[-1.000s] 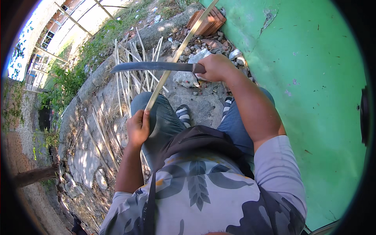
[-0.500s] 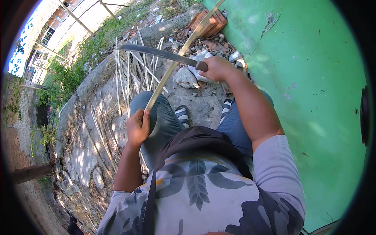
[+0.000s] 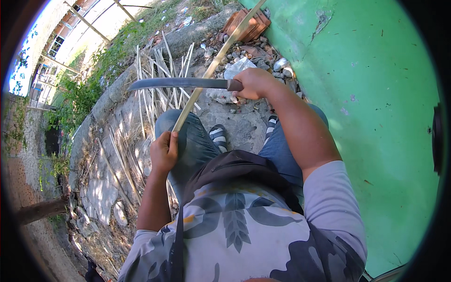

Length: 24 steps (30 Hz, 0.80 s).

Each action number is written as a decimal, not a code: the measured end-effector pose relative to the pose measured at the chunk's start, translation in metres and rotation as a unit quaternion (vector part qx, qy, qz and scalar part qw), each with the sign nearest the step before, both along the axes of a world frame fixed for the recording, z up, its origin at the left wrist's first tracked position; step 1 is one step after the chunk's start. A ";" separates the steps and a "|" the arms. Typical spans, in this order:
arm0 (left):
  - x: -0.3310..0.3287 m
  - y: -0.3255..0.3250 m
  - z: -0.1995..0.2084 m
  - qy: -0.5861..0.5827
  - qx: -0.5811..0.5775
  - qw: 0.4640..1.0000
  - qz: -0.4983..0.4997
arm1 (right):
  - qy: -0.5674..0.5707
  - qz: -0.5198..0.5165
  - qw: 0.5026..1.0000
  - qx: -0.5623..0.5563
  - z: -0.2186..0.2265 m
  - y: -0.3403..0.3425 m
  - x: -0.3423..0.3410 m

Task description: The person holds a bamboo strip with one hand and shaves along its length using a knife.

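Note:
My left hand (image 3: pixel 164 151) is closed round the near end of a long, pale bamboo strip (image 3: pixel 209 71), above my left knee. The strip slants up and away to the right, past the top of the view. In my right hand (image 3: pixel 255 83) is the handle of a machete (image 3: pixel 181 83), its long dark blade pointing left. The blade crosses over the strip at about its middle; whether it cuts in or only rests there I cannot tell. Beyond my left knee lies a loose heap of split strips (image 3: pixel 159 77) on the ground.
A green wall (image 3: pixel 371 117) rises close on my right. Rubble stones (image 3: pixel 238 68) and stacked orange roof tiles (image 3: pixel 246 24) lie ahead at its foot. More thin strips (image 3: pixel 123 157) are scattered on the left, inside a low curved concrete edge (image 3: pixel 105 101) with green plants beyond.
My right hand has moved slightly nearer, and the machete has swung so its blade lies more level across the strip, lower down. My left hand has barely moved.

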<state>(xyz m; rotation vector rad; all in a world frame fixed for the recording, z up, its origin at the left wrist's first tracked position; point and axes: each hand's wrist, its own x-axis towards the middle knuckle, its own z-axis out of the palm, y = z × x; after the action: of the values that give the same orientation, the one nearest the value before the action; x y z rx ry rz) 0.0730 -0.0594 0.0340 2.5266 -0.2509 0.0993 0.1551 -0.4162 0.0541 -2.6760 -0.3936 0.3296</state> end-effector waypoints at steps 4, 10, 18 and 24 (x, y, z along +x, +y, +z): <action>0.002 0.002 -0.005 -0.016 -0.012 1.000 -0.005 | -0.035 -0.122 0.986 0.107 -0.015 -0.017 0.009; 0.003 0.002 -0.002 0.006 0.020 1.000 -0.004 | -0.006 -0.051 0.998 0.027 -0.016 -0.015 0.004; 0.002 0.003 -0.004 -0.043 0.012 0.999 -0.026 | -0.024 0.025 0.999 -0.040 -0.001 0.001 0.002; 0.000 -0.001 -0.001 -0.046 -0.009 0.999 -0.013 | -0.051 -0.117 0.989 0.074 -0.018 -0.023 0.010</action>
<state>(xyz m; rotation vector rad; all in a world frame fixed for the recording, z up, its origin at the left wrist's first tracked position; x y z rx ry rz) 0.0728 -0.0605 0.0331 2.5027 -0.3183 0.2073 0.1652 -0.4388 0.0363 -2.5644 -0.1251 0.0906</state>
